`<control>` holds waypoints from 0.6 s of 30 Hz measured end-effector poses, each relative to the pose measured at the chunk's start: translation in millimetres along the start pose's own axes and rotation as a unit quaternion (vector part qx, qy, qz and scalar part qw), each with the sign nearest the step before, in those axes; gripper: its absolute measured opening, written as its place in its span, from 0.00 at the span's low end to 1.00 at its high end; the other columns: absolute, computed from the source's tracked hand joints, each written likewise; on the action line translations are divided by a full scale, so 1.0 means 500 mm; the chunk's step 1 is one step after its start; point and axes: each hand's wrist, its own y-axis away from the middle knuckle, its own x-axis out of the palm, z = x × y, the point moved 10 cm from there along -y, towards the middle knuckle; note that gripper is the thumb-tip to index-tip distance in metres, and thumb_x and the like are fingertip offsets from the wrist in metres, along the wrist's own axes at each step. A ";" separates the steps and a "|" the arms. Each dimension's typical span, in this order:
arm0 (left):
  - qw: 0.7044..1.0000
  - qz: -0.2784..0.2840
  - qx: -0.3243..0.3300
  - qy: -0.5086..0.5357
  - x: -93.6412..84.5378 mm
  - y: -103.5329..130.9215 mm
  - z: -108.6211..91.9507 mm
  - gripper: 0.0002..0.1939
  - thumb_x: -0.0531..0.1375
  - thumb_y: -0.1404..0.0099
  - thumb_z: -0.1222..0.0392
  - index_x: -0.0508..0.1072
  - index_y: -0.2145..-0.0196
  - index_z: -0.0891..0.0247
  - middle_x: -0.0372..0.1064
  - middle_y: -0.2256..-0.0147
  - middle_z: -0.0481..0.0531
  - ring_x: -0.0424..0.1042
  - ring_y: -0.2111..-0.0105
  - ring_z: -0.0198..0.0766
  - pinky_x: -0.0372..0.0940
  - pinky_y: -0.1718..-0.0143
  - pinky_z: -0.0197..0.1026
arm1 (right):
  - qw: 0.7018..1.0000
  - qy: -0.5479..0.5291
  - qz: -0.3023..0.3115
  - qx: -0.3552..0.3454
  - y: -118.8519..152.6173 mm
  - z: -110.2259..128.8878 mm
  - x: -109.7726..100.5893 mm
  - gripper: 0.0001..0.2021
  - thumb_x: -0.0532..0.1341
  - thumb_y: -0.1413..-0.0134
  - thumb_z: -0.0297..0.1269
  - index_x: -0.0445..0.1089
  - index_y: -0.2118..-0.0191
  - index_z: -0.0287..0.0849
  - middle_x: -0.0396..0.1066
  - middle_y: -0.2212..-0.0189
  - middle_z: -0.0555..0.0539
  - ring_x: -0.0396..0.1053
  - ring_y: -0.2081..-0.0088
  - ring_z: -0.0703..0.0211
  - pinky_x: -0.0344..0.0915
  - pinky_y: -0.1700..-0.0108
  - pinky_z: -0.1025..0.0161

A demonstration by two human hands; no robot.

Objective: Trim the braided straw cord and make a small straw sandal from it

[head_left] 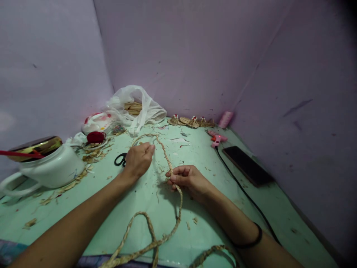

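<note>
A long braided straw cord [164,149] curves over the pale green table, and its lower loops run off toward the near edge. My right hand [189,180] is closed on this cord, pinching it between thumb and fingers. Left of the cord's upper stretch, my left hand [139,159] is closed with the fingers curled under. Whatever it holds, if anything, is hidden. A black-handled pair of scissors [120,160] shows just beside the left hand, partly covered by it.
At left stands a white mug-like pot [55,167]. Further back are dark red yarn [96,137] and a white plastic bag [134,108]. Small woven pieces [192,122] line the back wall. A pink glue gun [218,139], its black cord [240,184] and a phone [248,165] lie at right.
</note>
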 end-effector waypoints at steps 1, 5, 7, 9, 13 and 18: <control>0.997 0.031 -0.052 0.038 0.010 -0.003 0.024 0.19 0.50 0.42 0.51 0.55 0.86 0.62 0.50 0.86 0.44 0.51 0.83 0.31 0.46 0.79 0.36 | 1.000 -0.001 -0.003 0.002 0.000 -0.001 -0.001 0.13 0.70 0.71 0.35 0.72 0.73 0.35 0.71 0.82 0.51 0.66 0.82 0.68 0.62 0.75 0.68; 0.927 0.225 -0.190 0.232 0.113 0.042 0.041 0.18 0.57 0.51 0.46 0.66 0.82 0.65 0.59 0.85 0.46 0.51 0.87 0.28 0.42 0.84 0.34 | 1.000 0.002 0.006 0.009 0.004 -0.005 0.009 0.14 0.70 0.71 0.36 0.72 0.74 0.35 0.70 0.82 0.51 0.65 0.82 0.68 0.63 0.74 0.67; 0.895 0.246 -0.212 0.307 0.139 0.064 0.022 0.15 0.62 0.56 0.50 0.67 0.81 0.66 0.59 0.86 0.45 0.49 0.87 0.26 0.41 0.85 0.33 | 1.000 0.016 0.019 0.016 0.009 -0.004 0.014 0.14 0.70 0.70 0.37 0.72 0.74 0.35 0.70 0.82 0.50 0.65 0.82 0.68 0.62 0.74 0.68; 0.880 0.230 -0.225 0.349 0.146 0.076 0.009 0.13 0.63 0.59 0.54 0.66 0.84 0.66 0.54 0.89 0.42 0.47 0.87 0.25 0.40 0.84 0.33 | 0.998 0.051 0.029 0.032 0.013 -0.003 0.013 0.13 0.70 0.69 0.38 0.72 0.75 0.34 0.69 0.82 0.50 0.64 0.81 0.69 0.60 0.75 0.69; 0.895 0.236 -0.190 0.327 0.148 0.089 -0.011 0.12 0.61 0.57 0.57 0.64 0.87 0.66 0.50 0.90 0.41 0.45 0.87 0.25 0.39 0.84 0.33 | 0.995 0.093 -0.025 0.013 0.012 0.025 -0.026 0.14 0.69 0.68 0.39 0.73 0.73 0.35 0.70 0.80 0.49 0.64 0.78 0.67 0.60 0.72 0.67; 0.890 0.312 -0.112 0.312 0.182 0.123 -0.051 0.12 0.57 0.54 0.61 0.57 0.88 0.64 0.46 0.88 0.41 0.43 0.85 0.25 0.39 0.83 0.33 | 0.994 0.046 -0.068 -0.069 0.007 0.049 -0.036 0.16 0.69 0.68 0.38 0.74 0.67 0.38 0.72 0.73 0.48 0.67 0.73 0.65 0.61 0.67 0.65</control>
